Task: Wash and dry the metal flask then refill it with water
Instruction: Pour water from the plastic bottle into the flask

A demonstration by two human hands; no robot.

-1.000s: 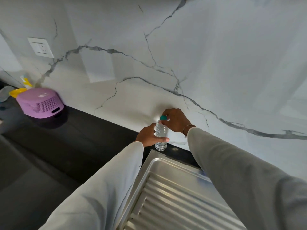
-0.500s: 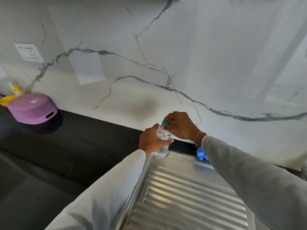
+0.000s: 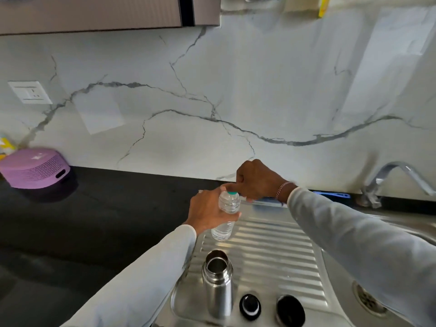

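A clear plastic water bottle (image 3: 227, 214) with a teal cap is held above the steel drainboard (image 3: 271, 253). My left hand (image 3: 210, 212) grips its body. My right hand (image 3: 256, 180) pinches the teal cap at the top. Nearer to me, the open metal flask (image 3: 218, 280) stands upright on the drainboard, its mouth uncovered. Two round black lids lie beside it: one (image 3: 250, 306) just to its right, another (image 3: 290, 310) further right.
A black countertop (image 3: 94, 220) runs to the left, with a purple perforated container (image 3: 35, 167) at the wall. A tap (image 3: 398, 177) stands at the right, above the sink drain (image 3: 369, 298). A blue item (image 3: 332, 194) lies along the wall behind the drainboard.
The view has tilted down and right, bringing the flask, lids and tap into sight. Both hands have carried the bottle from the counter edge over the drainboard.
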